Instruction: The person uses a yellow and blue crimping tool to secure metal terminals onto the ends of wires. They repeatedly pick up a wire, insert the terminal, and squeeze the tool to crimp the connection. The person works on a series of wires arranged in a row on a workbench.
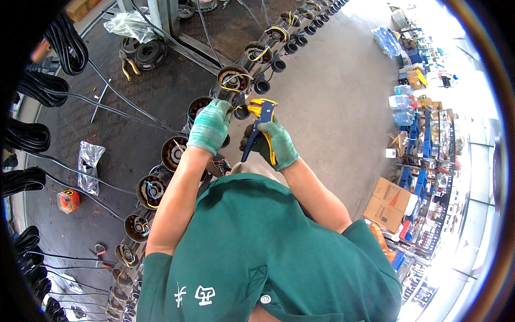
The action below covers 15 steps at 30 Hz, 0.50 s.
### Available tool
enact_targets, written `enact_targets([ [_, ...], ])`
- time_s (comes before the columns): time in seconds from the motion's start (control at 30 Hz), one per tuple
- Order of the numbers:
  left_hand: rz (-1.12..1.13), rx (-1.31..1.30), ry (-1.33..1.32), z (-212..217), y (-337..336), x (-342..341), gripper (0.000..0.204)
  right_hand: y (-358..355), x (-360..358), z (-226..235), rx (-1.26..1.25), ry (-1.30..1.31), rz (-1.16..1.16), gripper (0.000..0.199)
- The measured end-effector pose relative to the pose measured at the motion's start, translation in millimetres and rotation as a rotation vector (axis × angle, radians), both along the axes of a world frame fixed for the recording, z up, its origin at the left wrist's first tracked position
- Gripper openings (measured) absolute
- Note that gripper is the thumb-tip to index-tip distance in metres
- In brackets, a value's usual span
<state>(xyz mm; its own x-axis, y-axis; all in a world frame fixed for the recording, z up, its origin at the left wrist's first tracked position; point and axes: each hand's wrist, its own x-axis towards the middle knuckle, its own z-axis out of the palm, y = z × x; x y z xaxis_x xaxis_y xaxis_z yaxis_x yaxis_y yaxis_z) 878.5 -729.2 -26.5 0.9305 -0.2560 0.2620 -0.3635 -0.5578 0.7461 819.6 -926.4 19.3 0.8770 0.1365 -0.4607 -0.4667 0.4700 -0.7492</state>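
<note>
My right hand (278, 140), in a green glove with dark fingers, is closed round the handles of a blue and yellow wire stripper (265, 115). The tool's yellow jaws point left, toward my other hand. My left hand (210, 126), also green-gloved, is closed at the fingertips on a thin yellow wire (237, 108) that runs to the jaws. Whether the jaws bite the wire is too small to tell. Partly hidden behind the left glove is a round motor housing (197, 106). Just beyond it stands another open motor housing (234, 78) with wires inside.
A long row of similar motor housings (153, 191) lines the dark bench (64, 231). Black cable coils (67, 45) hang at its left, their leads crossing the bench. Yellow-handled pliers (129, 67) and an orange tape roll (68, 201) lie there. A cardboard box (387, 204) stands right.
</note>
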Motion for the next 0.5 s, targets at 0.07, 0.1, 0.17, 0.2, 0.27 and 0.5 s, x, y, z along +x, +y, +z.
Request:
enact_targets([
  [0.07, -0.015, 0.003, 0.004, -2.0, 1.0, -0.9, 0.025, -9.0, -3.8, -0.6, -0.114, -0.072, 0.012, 0.059],
  [0.1, -0.016, -0.005, -0.006, -5.5, 1.2, -0.8, 0.025, -9.0, -2.5, -2.3, -0.240, -0.156, 0.032, 0.062],
  [0.17, -0.018, -0.023, -0.026, -13.6, -1.0, 0.8, 0.026, -7.5, 8.5, -11.2, -0.495, -0.324, 0.073, 0.067],
  [0.2, -0.030, -0.021, -0.022, -12.8, -2.1, 0.9, 0.027, -4.3, 19.0, -20.8, -0.596, -0.350, 0.049, 0.067],
  [0.27, -0.046, -0.005, -0.014, -10.8, -0.8, 1.8, 0.030, 3.5, 39.6, -26.9, -0.660, -0.405, 0.074, 0.066],
  [0.5, -0.066, 0.070, 0.026, 3.1, -1.5, -3.0, 0.023, 21.6, 70.2, -43.8, -0.668, -0.531, 0.254, 0.059],
])
